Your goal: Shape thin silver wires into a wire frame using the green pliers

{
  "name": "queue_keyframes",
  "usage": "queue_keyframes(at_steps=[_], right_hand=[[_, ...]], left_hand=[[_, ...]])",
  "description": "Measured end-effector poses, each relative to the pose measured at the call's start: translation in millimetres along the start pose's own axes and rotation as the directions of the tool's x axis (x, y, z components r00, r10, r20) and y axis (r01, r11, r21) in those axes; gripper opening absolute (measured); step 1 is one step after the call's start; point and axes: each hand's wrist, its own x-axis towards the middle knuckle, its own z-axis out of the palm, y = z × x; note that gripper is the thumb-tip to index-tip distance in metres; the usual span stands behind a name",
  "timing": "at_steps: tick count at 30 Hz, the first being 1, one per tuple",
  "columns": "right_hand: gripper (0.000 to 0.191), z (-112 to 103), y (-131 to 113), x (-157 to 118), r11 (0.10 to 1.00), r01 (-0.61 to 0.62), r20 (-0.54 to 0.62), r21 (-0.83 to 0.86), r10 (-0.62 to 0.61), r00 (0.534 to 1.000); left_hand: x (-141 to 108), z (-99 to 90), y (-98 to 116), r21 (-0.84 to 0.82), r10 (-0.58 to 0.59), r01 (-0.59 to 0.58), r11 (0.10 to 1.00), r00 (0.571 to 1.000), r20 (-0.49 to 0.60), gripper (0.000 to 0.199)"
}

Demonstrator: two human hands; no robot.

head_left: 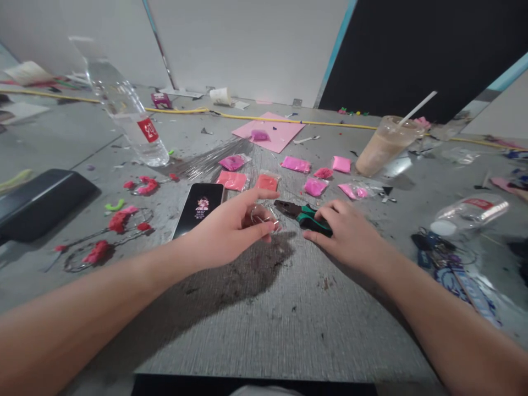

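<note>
Between the thumb and fingers of my left hand is a small loop of thin silvery wire, held above the table. My right hand has its fingers around the green and black handles of a pair of pliers. The pliers lie low over the table, their dark jaws pointing left toward the wire loop without touching it. Just behind my left hand lies a phone with a lit screen. Beyond both hands are several pink and orange clay packets.
A bundle of straight wires lies behind the phone. Twisted wire pieces with red clay lie at left, near an upright water bottle. A drink cup with a straw, a fallen bottle and keys are at right.
</note>
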Motion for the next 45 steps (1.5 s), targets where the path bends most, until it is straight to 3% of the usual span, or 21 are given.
queue_keyframes(at_steps=[6, 12, 17, 23, 27, 29, 34, 38, 45], right_hand=[[0.016, -10.2, -15.0, -6.0, 0.960, 0.160, -0.245, 0.229, -0.102, 0.964], [0.010, -15.8, -44.6, -19.4, 0.805, 0.295, -0.286, 0.514, -0.163, 0.944], [0.005, -18.5, -61.6, -27.1, 0.645, 0.206, -0.177, 0.736, -0.110, 0.978], [0.011, -19.4, -68.8, -30.2, 0.535, 0.013, 0.023, 0.844, -0.060, 0.998], [0.013, -19.9, -69.2, -29.7, 0.555, 0.005, 0.027, 0.832, -0.051, 0.998], [0.013, -20.2, -68.7, -29.1, 0.567, 0.019, 0.009, 0.824, -0.045, 0.999], [0.012, -18.4, -66.3, -29.1, 0.604, 0.026, 0.002, 0.797, -0.046, 0.999], [0.012, -16.9, -67.2, -30.4, 0.665, 0.067, -0.028, 0.744, -0.070, 0.997], [0.013, -19.2, -68.2, -30.6, 0.682, 0.102, -0.059, 0.724, -0.085, 0.995]], left_hand=[[-3.2, 2.5, -2.9, 0.042, -0.075, 0.071, 0.997, 0.993, 0.092, 0.035], [-3.8, 10.4, -7.9, -0.036, -0.041, 0.048, 0.998, 0.985, 0.170, 0.022], [-7.5, 14.7, -12.0, 0.071, 0.058, -0.074, 0.995, 0.977, 0.207, 0.010], [-10.3, 11.7, -8.4, 0.321, 0.190, -0.258, 0.911, 0.955, 0.228, 0.006], [-7.7, 8.2, -3.8, 0.407, 0.263, -0.353, 0.842, 0.929, 0.262, 0.016], [-6.7, 7.2, -2.0, 0.364, 0.263, -0.339, 0.867, 0.933, 0.244, 0.024], [-6.7, 11.2, -2.1, 0.164, 0.094, -0.123, 0.979, 0.980, 0.173, 0.018], [-5.0, 15.4, -4.4, 0.054, -0.035, 0.025, 0.998, 0.982, 0.188, 0.016], [1.9, 8.5, -7.1, -0.007, -0.046, 0.050, 0.999, 0.964, 0.261, 0.010]])
